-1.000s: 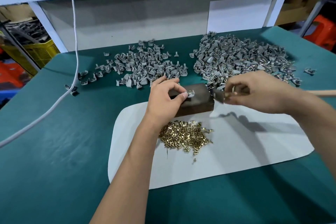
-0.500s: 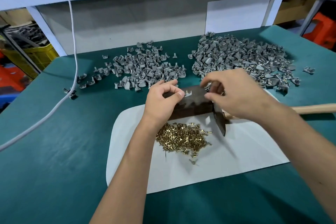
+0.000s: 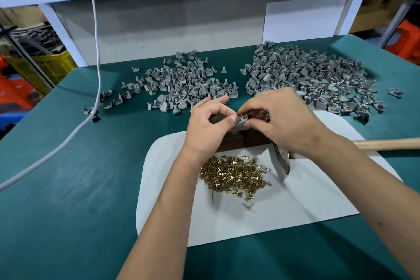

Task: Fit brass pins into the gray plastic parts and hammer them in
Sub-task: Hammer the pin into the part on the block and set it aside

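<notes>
From the head view, both hands meet over a dark block [image 3: 238, 141] at the far edge of a white sheet [image 3: 295, 200] on the green worktop [image 3: 68, 188]. The left hand [image 3: 208, 125] and right hand [image 3: 280, 118] each pinch the same small gray plastic part [image 3: 242, 118] between thumb and fingertips. A heap of brass pins [image 3: 234, 175] lies just below them on the sheet. A hammer [image 3: 283, 161] rests under the right wrist. Two piles of gray parts [image 3: 313, 79] lie beyond.
</notes>
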Motion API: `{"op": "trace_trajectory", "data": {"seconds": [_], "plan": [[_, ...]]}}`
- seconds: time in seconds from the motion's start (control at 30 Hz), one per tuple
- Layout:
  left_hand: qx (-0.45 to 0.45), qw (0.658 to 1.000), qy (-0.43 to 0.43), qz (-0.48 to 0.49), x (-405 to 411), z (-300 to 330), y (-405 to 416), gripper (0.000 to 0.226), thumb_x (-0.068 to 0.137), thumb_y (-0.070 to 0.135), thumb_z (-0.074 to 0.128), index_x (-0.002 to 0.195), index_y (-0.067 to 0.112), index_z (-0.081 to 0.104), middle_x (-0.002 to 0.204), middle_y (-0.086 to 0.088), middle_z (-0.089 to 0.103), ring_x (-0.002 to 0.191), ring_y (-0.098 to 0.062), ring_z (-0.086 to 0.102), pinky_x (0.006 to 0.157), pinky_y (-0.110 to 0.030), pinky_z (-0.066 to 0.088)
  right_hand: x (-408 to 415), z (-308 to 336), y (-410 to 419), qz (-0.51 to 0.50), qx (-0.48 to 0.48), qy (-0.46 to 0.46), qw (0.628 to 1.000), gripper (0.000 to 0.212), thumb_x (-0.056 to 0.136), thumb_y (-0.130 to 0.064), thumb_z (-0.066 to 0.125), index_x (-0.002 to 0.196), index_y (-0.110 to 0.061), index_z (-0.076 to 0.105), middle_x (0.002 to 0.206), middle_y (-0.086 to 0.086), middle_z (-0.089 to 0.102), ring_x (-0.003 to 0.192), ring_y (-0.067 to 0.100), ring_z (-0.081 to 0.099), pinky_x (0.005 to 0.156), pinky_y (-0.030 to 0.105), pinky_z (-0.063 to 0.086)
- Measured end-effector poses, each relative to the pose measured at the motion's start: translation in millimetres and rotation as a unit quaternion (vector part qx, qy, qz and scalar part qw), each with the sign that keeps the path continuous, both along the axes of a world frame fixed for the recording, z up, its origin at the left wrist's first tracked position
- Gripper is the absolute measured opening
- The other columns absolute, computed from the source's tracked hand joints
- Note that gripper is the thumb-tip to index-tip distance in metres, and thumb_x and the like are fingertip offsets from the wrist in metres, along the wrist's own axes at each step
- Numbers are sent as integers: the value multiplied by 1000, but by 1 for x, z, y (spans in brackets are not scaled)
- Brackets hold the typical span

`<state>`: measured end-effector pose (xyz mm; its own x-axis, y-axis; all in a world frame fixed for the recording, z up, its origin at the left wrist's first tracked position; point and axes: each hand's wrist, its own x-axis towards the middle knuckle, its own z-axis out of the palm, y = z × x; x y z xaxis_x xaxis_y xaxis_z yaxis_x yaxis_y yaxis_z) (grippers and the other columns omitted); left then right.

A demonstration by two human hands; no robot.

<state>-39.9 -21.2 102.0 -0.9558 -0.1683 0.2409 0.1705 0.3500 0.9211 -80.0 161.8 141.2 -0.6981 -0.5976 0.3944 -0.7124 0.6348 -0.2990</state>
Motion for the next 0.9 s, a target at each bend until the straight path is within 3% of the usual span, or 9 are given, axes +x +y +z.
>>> {"op": "trace_trajectory", "data": {"seconds": [0.2,0.3,0.33,0.43,0.5,0.6,0.67,0.73,0.9], "plan": [[-11,1000,0,1,-1,1,1,14,88,8,75,80,19,75,128,8,66,139,-10,42,123,-45,21,-1,-2,2,44,62,58,995,16,87,-39,72,98,-28,68,90,-12,69,84,15,63,75,40,55],[-3,1000,3,-22,-1,0,0,8,87,6,76,82,12,76,114,21,66,129,1,50,123,-47,24,-3,-4,2,51,76,80,993,16,87,-35,73,94,-25,64,86,-8,65,79,19,60,70,37,52],[-5,1000,6,-28,-1,-1,0,7,86,6,77,82,11,77,114,20,66,130,-2,51,122,-48,26,-3,-5,2,53,77,77,993,15,87,-34,74,94,-24,64,86,-8,65,80,19,60,71,37,51],[-37,999,20,-6,-2,0,1,14,85,8,78,78,20,74,129,8,68,138,-15,47,121,-45,28,-5,1,6,30,79,12,996,14,86,-33,78,95,-30,68,88,-14,68,81,10,63,77,33,54],[-67,997,35,20,-1,-1,0,18,87,11,76,76,24,69,124,11,71,135,-13,49,118,-40,31,-12,11,20,-18,115,-79,990,14,85,-36,80,87,-30,68,80,-17,68,74,2,64,73,27,55],[-98,993,57,30,-2,-4,-3,15,90,13,73,82,22,66,100,11,75,110,-10,63,102,-39,47,-18,24,43,-62,276,-188,940,20,79,-40,85,82,-30,67,79,-16,69,73,0,63,65,21,48],[-121,990,60,27,-2,-5,-4,13,92,14,71,84,23,66,94,9,73,101,-10,64,94,-37,51,-13,21,49,-70,366,-204,905,28,76,-43,86,80,-32,61,83,-15,66,78,5,61,67,21,46],[-152,987,56,21,-2,-5,-3,11,92,16,72,86,25,69,93,6,71,99,-10,64,90,-36,53,-7,14,51,-65,371,-181,908,31,78,-40,84,77,-32,55,81,-14,60,80,11,58,64,20,44],[-168,984,64,17,-2,-7,-3,9,89,13,77,90,22,78,94,5,72,93,-10,68,91,-36,56,-3,20,62,-43,333,-218,916,10,93,-19,68,85,-21,63,84,-6,67,82,17,63,78,38,52]]}}
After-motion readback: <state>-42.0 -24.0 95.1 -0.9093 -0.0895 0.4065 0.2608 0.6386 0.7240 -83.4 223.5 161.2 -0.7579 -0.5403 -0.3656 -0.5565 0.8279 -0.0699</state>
